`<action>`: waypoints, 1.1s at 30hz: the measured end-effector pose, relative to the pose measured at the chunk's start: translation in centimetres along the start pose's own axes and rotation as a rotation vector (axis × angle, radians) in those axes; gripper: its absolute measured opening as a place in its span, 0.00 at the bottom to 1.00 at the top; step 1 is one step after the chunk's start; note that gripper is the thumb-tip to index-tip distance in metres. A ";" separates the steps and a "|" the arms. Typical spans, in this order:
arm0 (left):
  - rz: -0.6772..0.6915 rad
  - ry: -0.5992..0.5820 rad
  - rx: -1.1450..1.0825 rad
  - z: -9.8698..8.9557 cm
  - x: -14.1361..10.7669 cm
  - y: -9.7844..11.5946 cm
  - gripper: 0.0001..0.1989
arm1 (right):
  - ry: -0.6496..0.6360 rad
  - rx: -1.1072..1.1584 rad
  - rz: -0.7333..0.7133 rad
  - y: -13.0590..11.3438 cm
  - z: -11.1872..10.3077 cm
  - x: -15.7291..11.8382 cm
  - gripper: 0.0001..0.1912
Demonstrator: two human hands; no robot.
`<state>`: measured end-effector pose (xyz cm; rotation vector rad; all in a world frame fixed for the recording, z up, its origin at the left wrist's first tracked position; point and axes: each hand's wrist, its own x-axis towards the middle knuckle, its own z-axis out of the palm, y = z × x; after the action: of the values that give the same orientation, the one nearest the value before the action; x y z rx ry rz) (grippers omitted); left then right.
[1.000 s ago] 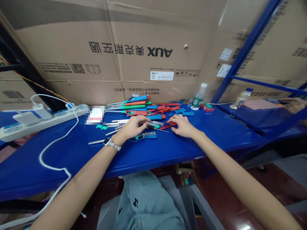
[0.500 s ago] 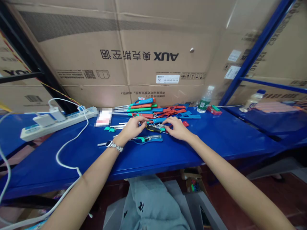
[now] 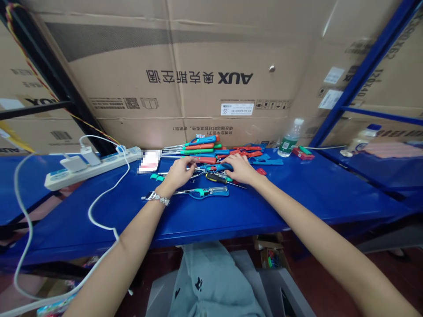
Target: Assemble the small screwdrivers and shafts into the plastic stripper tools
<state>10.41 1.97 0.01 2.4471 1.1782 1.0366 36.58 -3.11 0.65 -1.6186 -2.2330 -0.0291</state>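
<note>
My right hand [image 3: 243,169] has its fingers bent onto the blue handle of a long-nosed lighter [image 3: 214,167]. To its left, my left hand [image 3: 179,173] is closed, thumb and forefinger together by the lighter's front end; what they pinch is hidden. Just below the lighter lies a screwdriver [image 3: 216,178] with a black and yellow handle. Closer to me is an opened blue lighter [image 3: 211,192] showing its clear tank and a green part. Behind the hands are piled several finished-looking lighters [image 3: 201,151] with red, green and blue handles.
Red handle shells [image 3: 246,153] and blue shells [image 3: 269,161] lie at the right of the pile. A water bottle [image 3: 290,138] stands beside a red box [image 3: 302,153]. At left are a phone [image 3: 150,161] and a white power strip [image 3: 95,168] with trailing cables. A large carton [image 3: 198,48] backs the blue table.
The view has swung slightly left. My left hand has drawn left, away from the screwdriver, and my right hand has shifted a little left onto the blue lighter handle.
</note>
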 end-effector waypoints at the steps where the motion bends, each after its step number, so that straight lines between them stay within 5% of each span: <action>1: -0.005 -0.004 -0.005 -0.1 0.0 0.0 0.12 | -0.018 -0.021 -0.011 -0.1 -0.1 0.6 0.18; 7: 0.014 -0.006 -0.027 -0.5 -0.1 0.2 0.10 | -0.123 -0.113 -0.154 -0.1 -0.7 2.8 0.16; 13: 0.079 0.003 -0.079 -0.6 -0.1 0.3 0.08 | -0.092 0.093 -0.139 0.6 -0.2 3.3 0.20; 21: 0.130 0.109 -0.156 -2.0 -1.4 1.9 0.11 | 0.090 0.414 -0.208 -2.5 -0.8 -1.5 0.17; 26: 0.203 0.030 -0.149 -3.7 -5.7 2.6 0.11 | 0.012 0.451 -0.281 -4.8 -0.2 -4.7 0.14; 33: 0.111 -0.183 -0.066 -4.5 -9.2 2.1 0.25 | 0.015 0.432 -0.322 -5.4 0.8 -4.7 0.13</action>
<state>4.66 -6.79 -0.30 2.5172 0.9467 0.8438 32.66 -9.01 -0.51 -1.0249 -2.2662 0.3305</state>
